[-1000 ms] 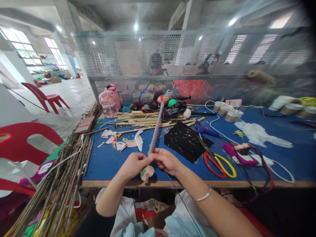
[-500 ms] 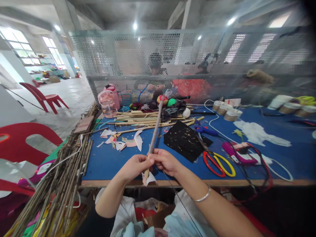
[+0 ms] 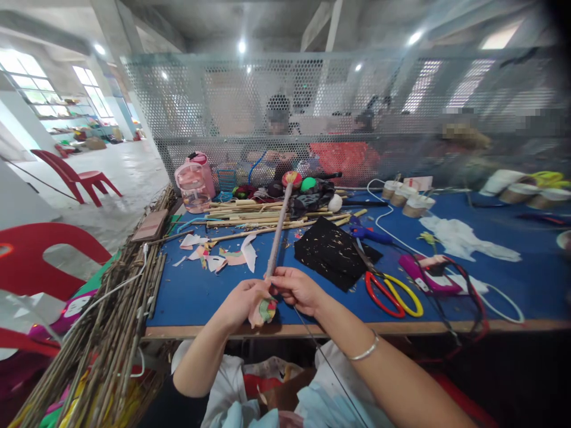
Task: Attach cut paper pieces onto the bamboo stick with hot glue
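Note:
A long stick [image 3: 279,235] wrapped in greyish material points away from me over the blue table, its far end at a red and yellow ball [image 3: 292,178]. My left hand [image 3: 243,302] is closed around its near end. Beside it, my right hand [image 3: 298,290] pinches the same end, fingertips together. Below the fingers hangs a patterned scrap [image 3: 266,311] in pink, green and red; whether it is paper or cloth I cannot tell. A thin dark cord [image 3: 328,362] runs from under my right hand down across my lap.
Scissors [image 3: 392,294] with red and yellow handles touch black cloth [image 3: 328,252]. A blue glue gun [image 3: 372,235] lies behind. Torn scraps [image 3: 218,261] and thin sticks [image 3: 250,217] lie left. A stick bundle [image 3: 120,297] leans at the table's left side. Perforated mesh [image 3: 214,107] stands behind.
The scrap at the stick's near end has turned, showing its coloured side where white edges and the bare stick tip showed before. My left fingers have shifted slightly; the view moved a little.

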